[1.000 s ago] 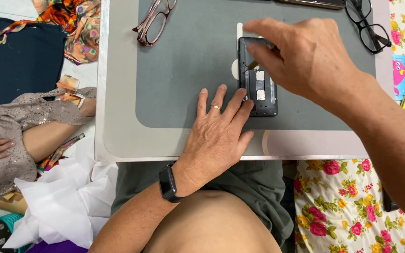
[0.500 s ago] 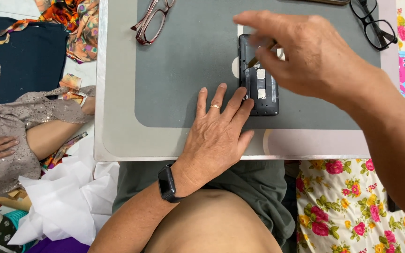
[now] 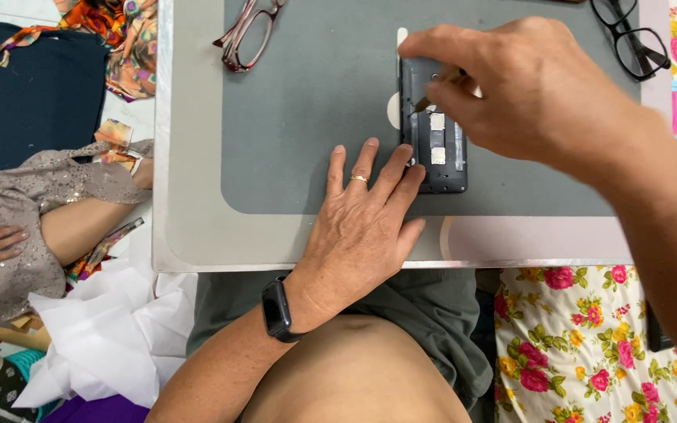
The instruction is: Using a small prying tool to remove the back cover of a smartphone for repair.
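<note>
While the left hand (image 3: pixel 358 227) lies flat with spread fingers steadying the opened phone (image 3: pixel 433 137) on the grey worktop (image 3: pixel 307 117), the right hand (image 3: pixel 526 86) pinches a small tool (image 3: pixel 432 92) over it.

Right hand (image 3: pixel 534 86) shifted over the opened phone (image 3: pixel 432 125): a second ago spread across the phone's upper half with fingertips at its top left corner, half a second ago lifted and drawn back toward the phone's right side, now lowered again with fingertips pinched together over the phone's upper part. Thin dark tool (image 3: pixel 436 90) now showing between thumb and forefinger, tip angled down onto the phone's inner face just above the two small white labels. More of the phone's lower half uncovered than a second ago. White strip (image 3: pixel 402 37) at the phone's top left corner now partly hidden behind the forefinger.
</note>
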